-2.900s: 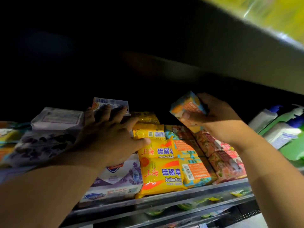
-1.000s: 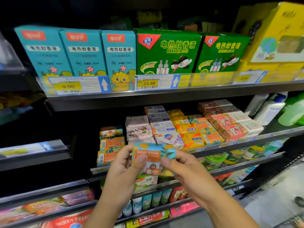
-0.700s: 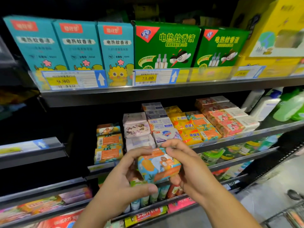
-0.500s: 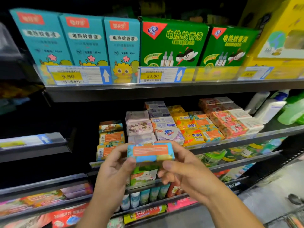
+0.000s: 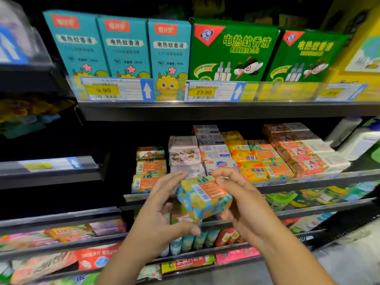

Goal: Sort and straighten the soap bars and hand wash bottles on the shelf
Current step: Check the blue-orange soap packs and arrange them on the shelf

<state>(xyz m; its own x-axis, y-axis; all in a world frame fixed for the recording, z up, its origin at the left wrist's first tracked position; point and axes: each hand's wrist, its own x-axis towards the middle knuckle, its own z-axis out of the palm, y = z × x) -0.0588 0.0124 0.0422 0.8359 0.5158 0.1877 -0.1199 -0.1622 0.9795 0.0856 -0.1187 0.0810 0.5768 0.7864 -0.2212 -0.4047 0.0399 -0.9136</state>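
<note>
At the left end of the middle shelf (image 5: 308,177), a stack of matching bars (image 5: 151,167) lies with long sides across the frame. Just below and right of it, the left hand (image 5: 162,212) has its grip on one end of the soap bar (image 5: 203,200), which is tilted at lower centre with its long axis sloping down-right, and the right hand (image 5: 244,204) has its grip on the other end. The stack lies up-left, on the left hand's side.

Glossy printed wrapper on the soap bar (image 5: 203,197); smooth grey metal shelf (image 5: 226,111); cardboard boxes (image 5: 232,50).
</note>
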